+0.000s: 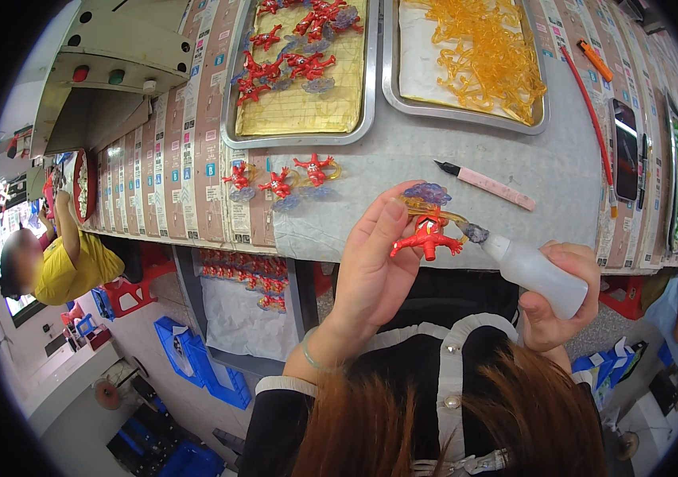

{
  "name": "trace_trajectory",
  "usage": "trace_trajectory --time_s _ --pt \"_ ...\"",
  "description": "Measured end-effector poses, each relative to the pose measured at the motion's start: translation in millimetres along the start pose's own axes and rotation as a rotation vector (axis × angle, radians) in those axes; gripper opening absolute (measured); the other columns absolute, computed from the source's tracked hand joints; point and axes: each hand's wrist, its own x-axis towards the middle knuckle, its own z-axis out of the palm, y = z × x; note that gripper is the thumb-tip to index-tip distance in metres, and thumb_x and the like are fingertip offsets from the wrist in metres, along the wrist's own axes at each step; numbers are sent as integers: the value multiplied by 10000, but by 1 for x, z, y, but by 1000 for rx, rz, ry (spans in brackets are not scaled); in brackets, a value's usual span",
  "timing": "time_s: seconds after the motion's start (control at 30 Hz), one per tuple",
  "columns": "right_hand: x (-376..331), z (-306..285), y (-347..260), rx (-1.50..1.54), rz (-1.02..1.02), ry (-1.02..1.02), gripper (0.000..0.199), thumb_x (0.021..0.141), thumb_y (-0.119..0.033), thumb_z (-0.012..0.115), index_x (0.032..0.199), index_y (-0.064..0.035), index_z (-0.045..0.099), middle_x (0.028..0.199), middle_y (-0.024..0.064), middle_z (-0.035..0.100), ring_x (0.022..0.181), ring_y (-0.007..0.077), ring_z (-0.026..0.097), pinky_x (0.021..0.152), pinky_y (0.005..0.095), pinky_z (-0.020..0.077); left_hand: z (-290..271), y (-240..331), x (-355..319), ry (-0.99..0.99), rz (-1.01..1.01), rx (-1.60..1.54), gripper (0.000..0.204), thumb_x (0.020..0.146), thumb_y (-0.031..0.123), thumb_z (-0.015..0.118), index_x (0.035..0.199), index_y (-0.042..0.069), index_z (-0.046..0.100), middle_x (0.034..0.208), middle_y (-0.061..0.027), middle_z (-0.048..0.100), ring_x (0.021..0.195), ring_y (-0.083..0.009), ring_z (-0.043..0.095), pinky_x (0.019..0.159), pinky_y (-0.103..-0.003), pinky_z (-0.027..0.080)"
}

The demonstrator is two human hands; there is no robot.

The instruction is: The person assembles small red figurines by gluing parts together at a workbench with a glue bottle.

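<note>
Head view, looking down over the grey tabletop. The left hand holds one small red plastic figure with a yellow ring and a bluish translucent base above it, pinched between thumb and the fingers, just above the tabletop's near edge. The right hand is wrapped around one white squeeze bottle, its fingers closed on the body; the bottle's grey nozzle tip touches the figure's right side. Three more assembled red figures lie in a row on the tabletop, well left of the hands. Two metal trays sit at the far side: the left tray carries about nine red figures on yellow paper, the right tray a heap of orange translucent pieces, too tangled to count. One pink-handled craft knife lies between the trays and the hands.
</note>
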Motion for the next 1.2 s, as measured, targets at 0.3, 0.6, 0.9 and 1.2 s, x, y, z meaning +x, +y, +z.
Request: trace_trajectory --time_s 0.3,0.6,0.9,1.2 --pt "0 -2 -1 1 -1 -13 474 607 -220 742 943 -3 488 826 115 509 696 167 504 609 258 422 0 -1 0 -1 -10 5 342 869 202 417 1127 -22 390 1017 -102 516 866 -138 524 716 -237 434" --pt "2 -6 11 392 217 334 435 739 -283 591 987 33 425 896 132 490 787 196 494 726 282 381 -9 -2 5 -15 -52 -85 357 861 263 429 1086 -13 414 988 -100 530 880 -164 535 761 -265 429" --pt "11 -54 116 -113 373 548 349 760 22 528 1061 35 351 1042 117 487 935 153 484 846 248 349 -2 -2 3 -22 -71 -97 338 864 273 418 1053 -7 437 942 -107 545 858 -187 548 740 -269 445" --pt "2 -9 45 -356 -214 139 559 682 -213 668 1088 44 382 1053 156 440 993 266 429 859 386 330 2 -8 1 -5 -95 -43 320 867 255 417 1047 -8 439 948 -107 544 861 -186 550 751 -274 440"
